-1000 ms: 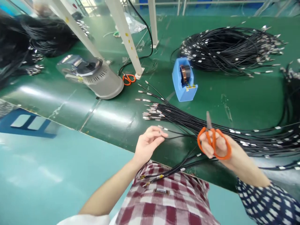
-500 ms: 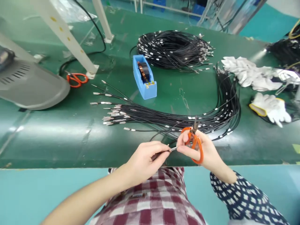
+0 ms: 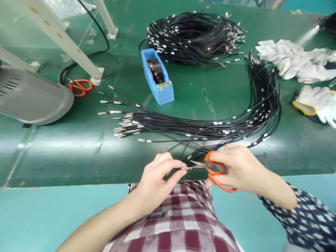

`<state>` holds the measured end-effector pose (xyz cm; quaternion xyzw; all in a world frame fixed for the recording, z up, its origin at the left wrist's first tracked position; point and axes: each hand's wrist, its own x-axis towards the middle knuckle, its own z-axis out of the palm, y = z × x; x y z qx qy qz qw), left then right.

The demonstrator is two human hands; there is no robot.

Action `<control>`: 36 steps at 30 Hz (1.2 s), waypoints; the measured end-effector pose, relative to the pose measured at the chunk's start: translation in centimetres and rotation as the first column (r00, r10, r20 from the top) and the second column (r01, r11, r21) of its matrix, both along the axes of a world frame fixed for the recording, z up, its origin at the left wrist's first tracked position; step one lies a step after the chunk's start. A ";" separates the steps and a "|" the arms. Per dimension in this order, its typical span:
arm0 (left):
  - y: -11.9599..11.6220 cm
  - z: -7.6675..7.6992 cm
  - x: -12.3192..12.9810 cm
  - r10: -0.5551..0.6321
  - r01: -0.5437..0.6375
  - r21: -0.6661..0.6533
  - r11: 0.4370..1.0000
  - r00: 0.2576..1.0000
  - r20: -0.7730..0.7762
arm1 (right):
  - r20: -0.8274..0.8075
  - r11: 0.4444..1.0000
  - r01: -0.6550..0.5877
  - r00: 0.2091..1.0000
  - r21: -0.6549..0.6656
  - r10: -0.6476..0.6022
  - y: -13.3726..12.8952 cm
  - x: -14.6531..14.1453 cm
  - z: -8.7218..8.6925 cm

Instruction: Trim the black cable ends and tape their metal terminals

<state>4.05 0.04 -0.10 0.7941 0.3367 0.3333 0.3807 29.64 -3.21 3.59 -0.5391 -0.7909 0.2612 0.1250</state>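
Near the front edge of the bench, my left hand (image 3: 160, 180) pinches a thin cable end (image 3: 187, 168) with a silvery tip between thumb and finger. My right hand (image 3: 236, 168) has its fingers in the orange handles of a pair of scissors (image 3: 210, 166). The blades are parted and point left, right beside the cable tip. Just beyond my hands lies a long bundle of black cables (image 3: 178, 124) with white tags, curving up to the right. Its metal-tipped ends fan out at the left.
A coiled heap of black cables (image 3: 189, 38) lies at the back, beside a blue tape dispenser (image 3: 166, 93). Orange-handled scissors (image 3: 81, 87) and a grey machine (image 3: 34, 94) are at the left, under white posts (image 3: 65, 40). White gloves (image 3: 296, 63) lie at the right.
The scissors have turned in my right hand from pointing up to pointing left, blades now apart beside the cable tip. My right fingertips have come off that tip. The view has shifted slightly.
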 end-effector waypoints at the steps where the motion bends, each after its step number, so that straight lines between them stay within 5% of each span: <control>1: 0.0 0.0 0.0 -0.005 0.005 0.006 1.000 1.000 -0.005 | 0.055 0.999 -0.029 0.998 0.034 0.027 0.0 0.2 0.3; 9: 0.0 -0.1 -0.3 -0.056 0.054 0.071 0.996 0.998 0.026 | 0.195 0.986 -0.128 0.975 0.110 0.105 0.6 -0.7 1.7; 16: 0.0 -0.3 -0.4 -0.057 0.053 0.056 0.997 0.996 0.073 | 0.248 0.986 -0.165 0.957 0.022 0.154 1.3 -1.2 1.5; 36: -0.2 -0.9 -0.8 -0.129 0.113 0.122 0.986 0.983 0.129 | 0.232 0.956 -0.290 0.928 -0.042 0.291 1.8 -1.1 1.1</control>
